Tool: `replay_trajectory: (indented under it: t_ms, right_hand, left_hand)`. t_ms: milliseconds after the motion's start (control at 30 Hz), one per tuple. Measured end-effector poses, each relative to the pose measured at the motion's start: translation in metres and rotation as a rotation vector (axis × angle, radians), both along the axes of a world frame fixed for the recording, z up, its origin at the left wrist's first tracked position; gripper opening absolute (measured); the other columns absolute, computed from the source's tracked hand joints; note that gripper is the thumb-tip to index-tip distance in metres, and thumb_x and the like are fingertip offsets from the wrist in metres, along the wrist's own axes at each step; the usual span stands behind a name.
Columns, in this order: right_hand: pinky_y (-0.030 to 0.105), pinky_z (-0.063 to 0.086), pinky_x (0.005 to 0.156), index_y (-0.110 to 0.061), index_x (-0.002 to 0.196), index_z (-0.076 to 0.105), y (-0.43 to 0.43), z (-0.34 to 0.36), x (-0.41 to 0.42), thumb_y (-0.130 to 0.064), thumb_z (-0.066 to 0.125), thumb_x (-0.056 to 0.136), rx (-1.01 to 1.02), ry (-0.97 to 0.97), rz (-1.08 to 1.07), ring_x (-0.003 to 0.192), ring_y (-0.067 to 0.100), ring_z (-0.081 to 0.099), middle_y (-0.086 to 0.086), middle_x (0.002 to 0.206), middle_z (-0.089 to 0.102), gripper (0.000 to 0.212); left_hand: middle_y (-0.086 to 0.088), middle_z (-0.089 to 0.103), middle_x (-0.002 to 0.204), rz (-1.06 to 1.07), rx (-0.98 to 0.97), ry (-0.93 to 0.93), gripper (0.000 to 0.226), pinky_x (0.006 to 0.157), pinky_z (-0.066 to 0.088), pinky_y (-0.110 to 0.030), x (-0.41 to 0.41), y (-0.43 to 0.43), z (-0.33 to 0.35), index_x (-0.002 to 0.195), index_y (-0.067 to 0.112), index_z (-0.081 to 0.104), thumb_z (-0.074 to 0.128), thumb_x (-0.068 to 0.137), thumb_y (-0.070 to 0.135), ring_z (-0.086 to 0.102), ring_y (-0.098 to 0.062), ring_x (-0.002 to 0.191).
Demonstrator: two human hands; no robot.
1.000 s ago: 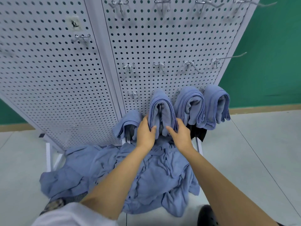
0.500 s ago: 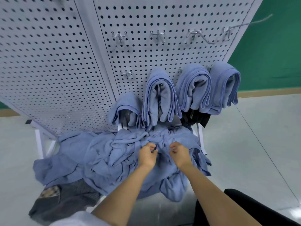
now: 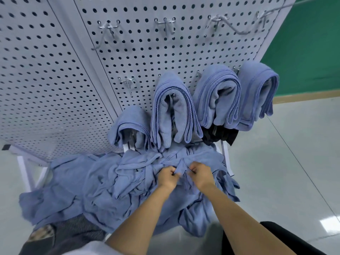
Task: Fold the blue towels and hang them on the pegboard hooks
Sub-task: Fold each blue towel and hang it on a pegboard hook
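Observation:
A heap of loose blue towels (image 3: 103, 192) lies on the floor at the foot of the white pegboard (image 3: 165, 52). My left hand (image 3: 167, 177) and my right hand (image 3: 201, 175) sit close together on top of the heap, each pinching the same raised fold of a blue towel (image 3: 181, 165). Several folded blue towels hang on the lowest hooks: a low one (image 3: 129, 124), a long one (image 3: 173, 107), and two more (image 3: 217, 92) (image 3: 257, 89) to the right.
Empty metal hooks (image 3: 165, 24) stick out of the pegboard above, and one (image 3: 127, 82) left of the hung towels. White stand legs (image 3: 24, 170) flank the heap. A dark cloth (image 3: 219, 135) hangs under the right towels. Grey fabric (image 3: 73, 234) lies bottom left.
Both hands left the hung long towel, dropped to the heap on the floor and pinched up a fold of one towel. The view tilted down and closer.

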State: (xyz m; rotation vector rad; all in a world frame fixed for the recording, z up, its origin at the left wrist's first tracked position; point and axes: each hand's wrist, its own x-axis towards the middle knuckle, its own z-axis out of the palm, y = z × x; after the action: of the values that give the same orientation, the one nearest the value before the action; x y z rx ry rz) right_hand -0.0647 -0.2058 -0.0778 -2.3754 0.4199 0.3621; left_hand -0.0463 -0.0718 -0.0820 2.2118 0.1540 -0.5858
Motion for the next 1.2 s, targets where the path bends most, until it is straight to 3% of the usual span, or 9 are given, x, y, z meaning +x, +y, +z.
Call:
replay_trajectory:
  t_ms: [133,400,567,667,800,900,1033,1100,1200]
  right_hand:
    - [0.006,0.037,0.064,-0.011,0.071,0.063,-0.017,0.019,-0.017,-0.001,0.066,0.086,0.28,0.028,0.025,0.062,-0.005,0.054,-0.015,0.062,0.056,0.018]
    - [0.034,0.042,0.079,-0.002,0.088,0.057,-0.007,0.122,-0.045,-0.01,0.05,0.098,0.481,-0.046,0.056,0.082,0.016,0.044,0.009,0.084,0.051,0.015]
    - [0.029,0.031,0.069,-0.014,0.08,0.045,0.007,0.226,-0.055,-0.013,0.046,0.098,0.482,-0.195,0.157,0.077,0.018,0.036,0.005,0.079,0.042,0.019]
    - [0.033,0.036,0.077,-0.018,0.08,0.053,0.018,0.28,-0.069,-0.02,0.051,0.096,0.513,-0.32,0.183,0.079,0.018,0.044,0.005,0.082,0.051,0.016]
    - [0.027,0.037,0.067,-0.022,0.082,0.06,0.041,0.34,-0.092,-0.018,0.055,0.096,0.637,-0.452,0.208,0.07,0.015,0.045,0.0,0.075,0.053,0.015]
    - [0.023,0.041,0.063,-0.022,0.086,0.062,0.065,0.366,-0.1,-0.017,0.054,0.097,0.732,-0.498,0.22,0.066,0.01,0.051,-0.005,0.072,0.059,0.014]
    - [0.024,0.049,0.074,-0.018,0.105,0.059,0.087,0.382,-0.112,-0.014,0.055,0.096,0.894,-0.588,0.217,0.087,0.012,0.061,0.001,0.097,0.066,0.011]
    - [0.025,0.052,0.08,-0.016,0.123,0.051,0.086,0.379,-0.12,-0.016,0.058,0.093,0.988,-0.542,0.249,0.1,0.013,0.063,0.002,0.116,0.063,0.031]
    - [0.034,0.047,0.099,-0.02,0.136,0.042,0.082,0.359,-0.13,-0.026,0.066,0.088,0.863,-0.335,0.388,0.117,0.016,0.058,-0.001,0.13,0.058,0.054]
  left_hand:
    - [0.003,0.038,0.057,0.058,-0.108,0.009,0.038,0.048,0.03,-0.015,-0.012,0.021,0.023,0.06,0.017,0.04,0.055,0.093,0.004,0.033,-0.007,0.054]
    - [0.001,0.052,0.074,0.046,-0.332,-0.143,0.022,0.072,0.041,-0.025,-0.035,0.08,0.137,0.079,0.018,0.049,0.05,0.097,0.005,0.05,-0.016,0.076]
    - [0.006,0.044,0.059,0.011,-0.39,-0.312,0.022,0.053,0.031,-0.019,-0.057,0.1,0.233,0.078,0.016,0.048,0.047,0.097,0.006,0.037,-0.003,0.049]
    - [0.001,0.058,0.071,0.052,-0.465,-0.401,0.012,0.054,0.041,-0.022,-0.073,0.109,0.287,0.089,0.015,0.054,0.048,0.098,0.013,0.051,-0.009,0.056]
    - [-0.006,0.069,0.098,-0.064,-0.526,-0.439,0.024,0.081,0.054,-0.029,-0.097,0.12,0.344,0.119,0.021,0.056,0.056,0.095,0.019,0.067,-0.014,0.086]
    - [-0.002,0.069,0.093,-0.225,-0.445,-0.372,0.019,0.074,0.053,-0.021,-0.119,0.113,0.367,0.111,0.024,0.057,0.059,0.094,0.018,0.067,-0.007,0.082]
    - [-0.01,0.066,0.084,-0.179,-0.314,-0.485,0.013,0.069,0.048,-0.029,-0.135,0.112,0.385,0.089,0.007,0.061,0.056,0.095,0.017,0.059,-0.019,0.078]
    - [-0.011,0.07,0.1,-0.124,-0.502,-0.456,0.017,0.078,0.054,-0.033,-0.137,0.119,0.397,0.103,0.006,0.063,0.055,0.096,0.018,0.065,-0.02,0.09]
    - [0.003,0.072,0.089,-0.07,-0.827,-0.423,0.014,0.067,0.054,-0.022,-0.139,0.13,0.424,0.103,0.013,0.062,0.051,0.097,0.02,0.067,-0.008,0.081]
